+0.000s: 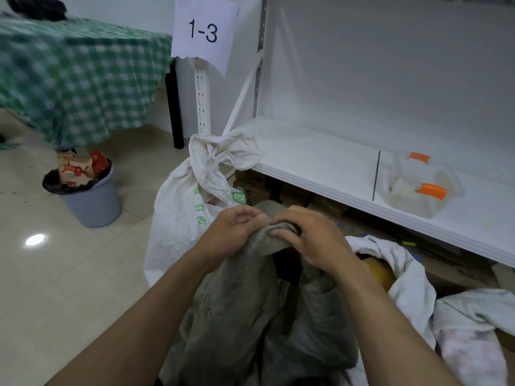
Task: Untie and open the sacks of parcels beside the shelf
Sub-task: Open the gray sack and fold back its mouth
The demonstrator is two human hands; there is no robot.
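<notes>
Sacks stand on the floor beside the shelf [306, 154]. The grey sack [250, 316] is held at its bunched neck by the left hand [231, 232] and right hand [309, 240], its cloth pinched by curled fingers [281, 233]; it is judged partly opened. The white sack [178, 218] behind is still knotted, while the second white sack [409, 280] at right lies open.

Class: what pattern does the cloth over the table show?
The cloth is a green-and-white check, seen best in the head view.
</notes>
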